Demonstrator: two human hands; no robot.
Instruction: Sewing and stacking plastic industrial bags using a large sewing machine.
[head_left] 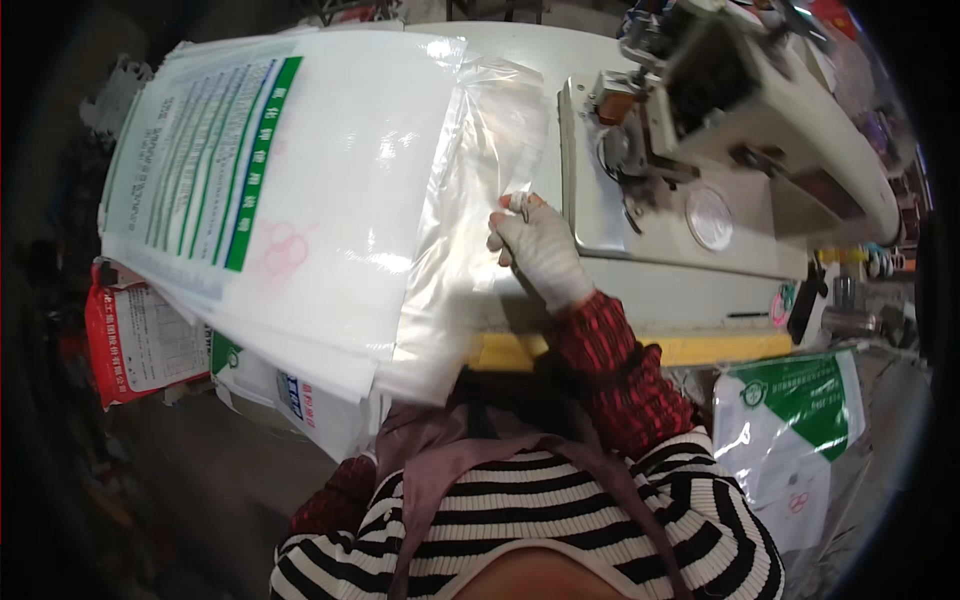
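A thick stack of white woven sacks [320,190] with green printed stripes lies on the sewing table, clear plastic liners [470,200] sticking out of its right end. My right hand [535,245], in a white fingerless glove, pinches the edge of the clear liner next to the sewing machine bed. My left hand is hidden under the stack; only its red plaid sleeve [335,495] shows at the lower left.
An industrial sewing machine [760,110] stands on the right of the table [640,290]. A green and white sack [790,440] hangs at the lower right. More sacks, one red and white [140,345], lie on the floor at the left.
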